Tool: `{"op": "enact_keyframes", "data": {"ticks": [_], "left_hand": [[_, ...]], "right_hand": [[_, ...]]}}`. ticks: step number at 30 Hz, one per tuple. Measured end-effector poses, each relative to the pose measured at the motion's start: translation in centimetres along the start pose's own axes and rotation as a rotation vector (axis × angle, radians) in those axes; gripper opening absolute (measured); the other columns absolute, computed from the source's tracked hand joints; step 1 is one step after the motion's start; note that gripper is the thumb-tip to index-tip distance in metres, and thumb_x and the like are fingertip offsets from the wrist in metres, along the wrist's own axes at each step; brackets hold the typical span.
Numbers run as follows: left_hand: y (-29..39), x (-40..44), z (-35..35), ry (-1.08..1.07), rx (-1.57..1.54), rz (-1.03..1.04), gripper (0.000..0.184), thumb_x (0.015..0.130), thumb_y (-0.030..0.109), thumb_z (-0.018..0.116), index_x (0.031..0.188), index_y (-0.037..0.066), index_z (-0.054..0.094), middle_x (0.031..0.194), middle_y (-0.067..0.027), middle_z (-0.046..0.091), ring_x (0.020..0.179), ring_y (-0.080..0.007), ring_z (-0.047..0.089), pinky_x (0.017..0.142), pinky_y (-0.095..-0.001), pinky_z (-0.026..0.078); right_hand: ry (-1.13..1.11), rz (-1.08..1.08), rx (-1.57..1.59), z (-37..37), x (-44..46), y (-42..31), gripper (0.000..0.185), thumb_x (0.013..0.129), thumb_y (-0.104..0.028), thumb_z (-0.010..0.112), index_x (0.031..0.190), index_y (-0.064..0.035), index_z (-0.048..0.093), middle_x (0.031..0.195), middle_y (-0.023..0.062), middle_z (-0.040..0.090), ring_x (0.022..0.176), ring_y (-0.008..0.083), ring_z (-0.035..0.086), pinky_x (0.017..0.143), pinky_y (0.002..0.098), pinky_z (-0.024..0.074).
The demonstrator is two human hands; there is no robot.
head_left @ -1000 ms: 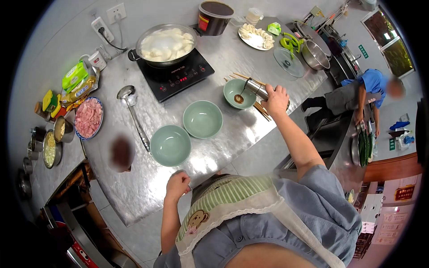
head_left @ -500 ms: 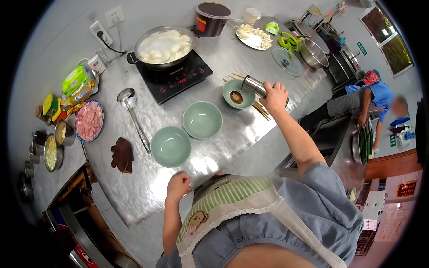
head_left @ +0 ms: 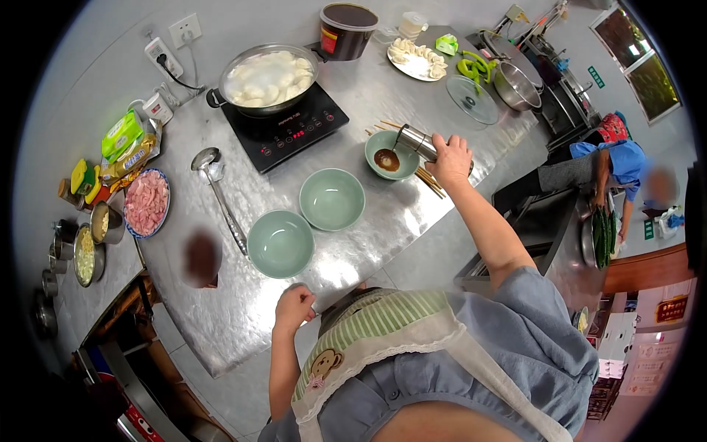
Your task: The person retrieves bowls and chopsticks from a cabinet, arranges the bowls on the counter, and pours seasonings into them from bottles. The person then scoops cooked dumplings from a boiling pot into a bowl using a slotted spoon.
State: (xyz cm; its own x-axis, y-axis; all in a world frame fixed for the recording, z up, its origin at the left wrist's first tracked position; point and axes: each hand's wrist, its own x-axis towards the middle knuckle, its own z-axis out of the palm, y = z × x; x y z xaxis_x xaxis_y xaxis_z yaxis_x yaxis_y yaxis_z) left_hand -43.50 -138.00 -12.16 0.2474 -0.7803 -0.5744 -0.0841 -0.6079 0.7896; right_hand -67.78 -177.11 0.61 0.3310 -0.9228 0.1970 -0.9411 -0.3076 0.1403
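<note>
In the head view, the right hand [head_left: 451, 158] lies toward two o'clock from the middle, its fingers wrapped round a metal pouring bottle [head_left: 418, 144] that tilts with its spout end over a pale green sauce bowl [head_left: 392, 168]. That bowl sits toward one o'clock, a pool of dark brown liquid [head_left: 387, 159] in its bottom and a thin dark trickle below the spout. Wooden chopsticks [head_left: 430, 182] show at the bowl's four o'clock. The left hand [head_left: 296, 306] is toward seven o'clock, loosely curled close to the edge of the metal table [head_left: 353, 254]. A middle green bowl [head_left: 332, 199] stands at the sauce bowl's eight o'clock, and a third green bowl [head_left: 280, 244] just beside it on its own eight o'clock side, with a metal ladle [head_left: 230, 214] at ten o'clock from there. At the sauce bowl's ten o'clock, a pan of dumplings [head_left: 270, 79] in pale, cloudy liquid rests on a black induction cooker [head_left: 294, 136]; toward two o'clock lies a glass lid [head_left: 472, 100]. A plate of pink raw meat [head_left: 147, 202] is at nine o'clock from the middle. Near three o'clock, a person in a blue top [head_left: 624, 163] leans over green vegetables [head_left: 605, 239].
</note>
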Motion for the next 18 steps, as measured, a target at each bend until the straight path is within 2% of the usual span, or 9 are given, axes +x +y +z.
{"op": "enact_keyframes", "data": {"ticks": [13,18], "left_hand": [[0.1,0.2,-0.1,-0.032,-0.023,-0.023,0.016,0.091,0.012,0.065,0.081,-0.001,0.061,0.068,-0.0087,0.064,0.054,-0.017,0.067,0.046,-0.0287,0.054],[-0.1,0.4,-0.2,-0.043,-0.025,-0.039,0.016,0.091,0.012,0.065,0.082,-0.001,0.061,0.068,-0.0089,0.064,0.055,-0.0174,0.068,0.047,-0.0289,0.055]], "right_hand": [[-0.011,0.027,0.051,0.7,-1.6,0.5,0.068,0.064,-0.024,0.084,0.126,-0.0232,0.056,0.113,0.0107,0.055,0.114,0.0319,0.05,0.091,0.0458,0.0438],[-0.008,0.044,0.064,1.0,-1.8,0.8,0.063,0.065,-0.023,0.081,0.124,-0.0229,0.058,0.113,0.0129,0.055,0.11,0.033,0.05,0.088,0.0453,0.0426]]}}
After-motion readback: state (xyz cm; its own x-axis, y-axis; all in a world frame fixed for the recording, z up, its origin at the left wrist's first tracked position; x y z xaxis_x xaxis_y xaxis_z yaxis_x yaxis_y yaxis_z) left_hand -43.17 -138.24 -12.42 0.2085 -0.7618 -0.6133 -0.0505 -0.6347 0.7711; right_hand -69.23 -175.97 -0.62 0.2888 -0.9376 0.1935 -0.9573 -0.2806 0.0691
